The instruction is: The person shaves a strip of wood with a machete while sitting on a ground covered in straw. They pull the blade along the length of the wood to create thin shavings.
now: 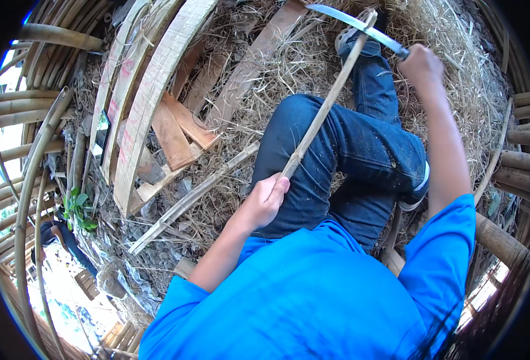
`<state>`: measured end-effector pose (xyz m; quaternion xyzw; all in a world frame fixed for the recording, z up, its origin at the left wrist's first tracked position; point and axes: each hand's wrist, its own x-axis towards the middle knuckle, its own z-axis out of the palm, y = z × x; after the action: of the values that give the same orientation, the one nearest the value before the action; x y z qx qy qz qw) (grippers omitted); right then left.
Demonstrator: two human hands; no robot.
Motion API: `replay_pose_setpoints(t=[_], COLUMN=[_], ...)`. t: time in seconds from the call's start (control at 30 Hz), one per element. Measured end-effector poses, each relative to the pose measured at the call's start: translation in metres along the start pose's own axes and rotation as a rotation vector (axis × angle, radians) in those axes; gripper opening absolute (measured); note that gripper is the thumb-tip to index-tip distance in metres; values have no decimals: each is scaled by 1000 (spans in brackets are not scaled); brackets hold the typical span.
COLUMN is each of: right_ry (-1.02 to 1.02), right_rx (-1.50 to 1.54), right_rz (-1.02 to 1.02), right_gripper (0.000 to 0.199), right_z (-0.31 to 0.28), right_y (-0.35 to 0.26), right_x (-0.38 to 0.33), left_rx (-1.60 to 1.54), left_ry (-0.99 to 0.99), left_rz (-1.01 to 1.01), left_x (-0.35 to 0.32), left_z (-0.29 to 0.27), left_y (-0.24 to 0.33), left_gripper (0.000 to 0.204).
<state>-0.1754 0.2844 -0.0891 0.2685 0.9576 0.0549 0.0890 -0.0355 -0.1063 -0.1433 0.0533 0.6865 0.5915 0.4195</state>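
Observation:
My left hand point(265, 203) is closed round the near end of a long, thin bamboo stick point(319, 117). The stick slants up to the right across my bent knee in blue jeans. In my right hand point(422, 69), at the upper right, I grip the dark handle of a long knife with a slightly curved blade point(343, 18). The blade crosses the stick close to its far end; whether it cuts into the wood I cannot tell. Beside my knee on the ground lies a split bamboo strip point(196, 195).
Long pale planks point(157, 90) lean at the left, next to short brown boards point(174, 135). Dry straw point(445, 30) covers the ground ahead. Bamboo pole walls point(28, 108) stand on both sides, with a small green plant point(79, 207) at the left. Beyond the left wall a person point(67, 240) partly shows.

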Motion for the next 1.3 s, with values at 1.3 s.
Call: replay_pose_setpoints(t=[1.3], right_ry=[2], right_rx=[466], right_rz=[-357], right_gripper=[20], right_z=[31], right_y=[-53], right_x=[-183], left_rx=[662], left_ry=[422], left_rz=[212], left_x=[-16], left_z=[44], left_y=[8], left_gripper=[29])
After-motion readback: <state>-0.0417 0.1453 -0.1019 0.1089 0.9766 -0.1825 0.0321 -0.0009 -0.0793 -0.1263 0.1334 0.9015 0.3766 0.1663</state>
